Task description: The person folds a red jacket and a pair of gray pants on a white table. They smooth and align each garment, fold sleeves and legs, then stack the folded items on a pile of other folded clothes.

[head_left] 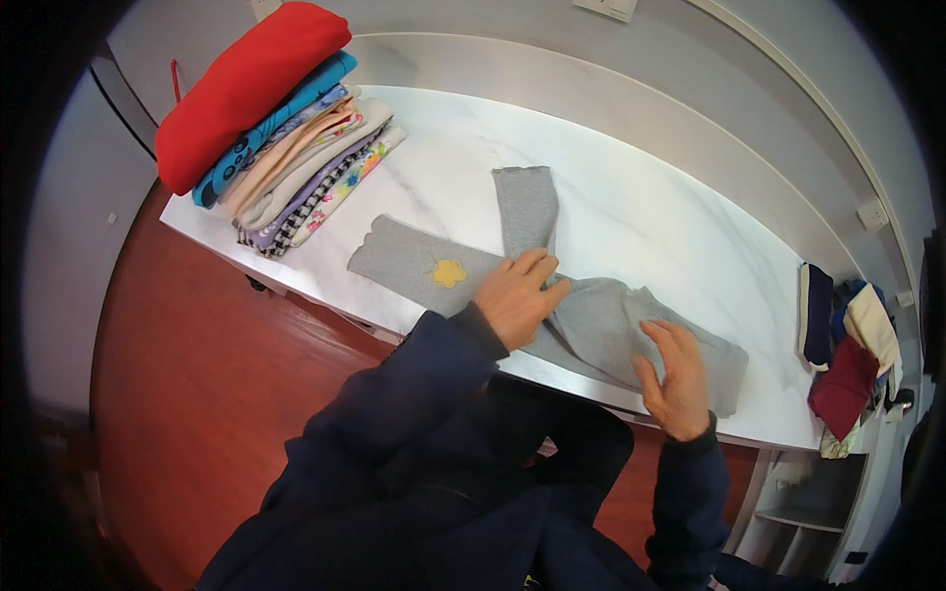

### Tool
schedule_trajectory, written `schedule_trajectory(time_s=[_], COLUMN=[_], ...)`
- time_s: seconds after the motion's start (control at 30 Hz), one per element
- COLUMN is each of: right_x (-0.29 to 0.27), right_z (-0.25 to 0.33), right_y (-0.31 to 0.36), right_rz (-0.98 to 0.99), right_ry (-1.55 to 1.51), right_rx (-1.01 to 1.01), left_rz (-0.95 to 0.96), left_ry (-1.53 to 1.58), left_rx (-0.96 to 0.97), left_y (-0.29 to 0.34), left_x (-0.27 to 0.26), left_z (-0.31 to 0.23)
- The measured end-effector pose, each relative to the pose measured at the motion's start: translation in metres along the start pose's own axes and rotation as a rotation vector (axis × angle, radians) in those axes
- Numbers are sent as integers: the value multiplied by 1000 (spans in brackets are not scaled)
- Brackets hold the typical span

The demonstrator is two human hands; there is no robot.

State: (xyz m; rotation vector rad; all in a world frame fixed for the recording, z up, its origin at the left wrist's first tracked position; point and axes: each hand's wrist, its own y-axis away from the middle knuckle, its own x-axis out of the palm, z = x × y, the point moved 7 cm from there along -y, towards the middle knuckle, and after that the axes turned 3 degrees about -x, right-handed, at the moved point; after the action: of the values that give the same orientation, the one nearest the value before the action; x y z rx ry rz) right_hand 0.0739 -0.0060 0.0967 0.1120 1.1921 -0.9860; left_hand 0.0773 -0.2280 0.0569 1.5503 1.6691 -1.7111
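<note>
A pair of grey trousers lies on the white marbled table, its wide end to the right. One leg points left and bears a yellow flower patch. The other leg points toward the back of the table. My left hand rests on the cloth where the two legs meet, its fingers spread and slightly bent. Over the wide part, near the table's front edge, my right hand is open with thumb and fingers apart. Whether its fingertips touch the cloth I cannot tell.
At the back left of the table stands a tall stack of folded clothes, topped by a red folded piece. Several dark, cream and maroon garments lie at the right end. Open shelves show below that end.
</note>
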Motion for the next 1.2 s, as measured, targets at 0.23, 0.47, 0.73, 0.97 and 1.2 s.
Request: schedule_trajectory(time_s=[0.23,0.47,0.73,0.97,1.2], right_x=[60,80,93,94,109], right_z=[18,16,30,24,10], right_y=[-21,-4,7,11,10], right_rz=[5,-165,-307,-333,-410], right_ry=[-114,-54,36,1,-24], right_rx=[42,13,88,100,126], left_rz=[-24,-134,-13,-15,92], left_ry=[87,162,4,69,177], left_rx=[9,92,63,54,77], left_y=[-11,-4,50,52,18], left_x=[16,-15,-22,-17,46], left_z=[28,28,3,-1,-2])
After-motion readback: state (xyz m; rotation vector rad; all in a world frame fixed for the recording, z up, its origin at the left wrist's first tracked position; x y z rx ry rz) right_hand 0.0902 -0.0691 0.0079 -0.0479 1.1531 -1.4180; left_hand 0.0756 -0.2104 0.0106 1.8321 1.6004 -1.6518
